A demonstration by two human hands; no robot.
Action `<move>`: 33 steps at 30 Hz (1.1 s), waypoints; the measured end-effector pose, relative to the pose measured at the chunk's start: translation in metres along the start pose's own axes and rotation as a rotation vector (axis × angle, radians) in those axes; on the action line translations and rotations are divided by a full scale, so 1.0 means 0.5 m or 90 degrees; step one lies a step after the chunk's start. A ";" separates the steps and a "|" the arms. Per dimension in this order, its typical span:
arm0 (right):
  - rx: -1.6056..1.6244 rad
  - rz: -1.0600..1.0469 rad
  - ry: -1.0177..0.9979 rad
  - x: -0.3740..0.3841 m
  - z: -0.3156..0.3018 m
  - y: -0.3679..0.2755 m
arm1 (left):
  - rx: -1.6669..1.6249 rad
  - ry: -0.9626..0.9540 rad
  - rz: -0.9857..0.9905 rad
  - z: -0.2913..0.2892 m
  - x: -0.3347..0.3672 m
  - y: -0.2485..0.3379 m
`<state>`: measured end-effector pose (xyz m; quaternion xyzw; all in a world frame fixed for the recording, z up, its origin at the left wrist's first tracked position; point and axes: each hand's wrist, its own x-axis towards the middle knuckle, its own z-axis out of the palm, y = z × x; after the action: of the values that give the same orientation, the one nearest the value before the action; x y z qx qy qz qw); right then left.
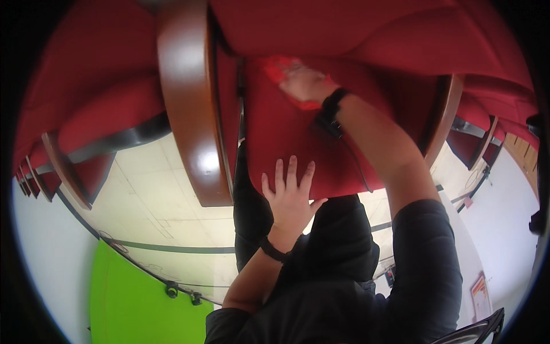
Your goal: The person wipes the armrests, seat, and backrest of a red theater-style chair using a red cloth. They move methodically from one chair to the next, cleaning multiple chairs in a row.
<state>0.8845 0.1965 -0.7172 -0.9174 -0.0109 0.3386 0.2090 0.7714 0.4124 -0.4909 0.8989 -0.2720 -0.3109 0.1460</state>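
A dark red upholstered seat cushion (272,129) lies in front of me. My left hand (290,200) rests flat on its front edge with the fingers spread, holding nothing. Farther back, my right hand (307,86) presses down near the rear left of the cushion, close to the backrest (286,28). Under and around its fingers shows a bright red cloth (276,66), crumpled and smeared by motion. Some of the cloth and the right fingertips are blurred. A black band with a small dark device (328,123) sits on my right wrist, and a thin cable hangs from it.
Brown wooden armrests stand left (192,103) and right (444,114) of the seat. More red chairs (109,120) line up on both sides. Pale floor tiles (143,189) and a bright green panel (143,298) lie behind me. My legs stand close against the cushion's front.
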 end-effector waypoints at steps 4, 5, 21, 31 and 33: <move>-0.281 0.107 -0.063 -0.137 -0.014 0.312 | 0.021 0.019 0.007 0.010 0.002 -0.001; -0.405 0.144 -0.180 -0.154 -0.007 0.367 | 0.022 0.028 0.010 0.014 0.003 0.000; 0.171 -0.069 -0.090 -0.017 -0.054 -0.274 | 0.015 -0.020 0.007 0.003 0.000 0.001; -0.143 0.473 -0.198 -0.196 -0.081 0.204 | 0.030 0.020 0.023 0.010 0.003 0.000; -0.146 0.448 -0.213 -0.216 -0.090 0.248 | 0.013 0.022 0.022 0.008 0.002 0.000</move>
<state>0.8144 0.0487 -0.6682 -0.8146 0.2324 0.5307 -0.0281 0.7695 0.4117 -0.4943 0.9008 -0.2879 -0.2899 0.1468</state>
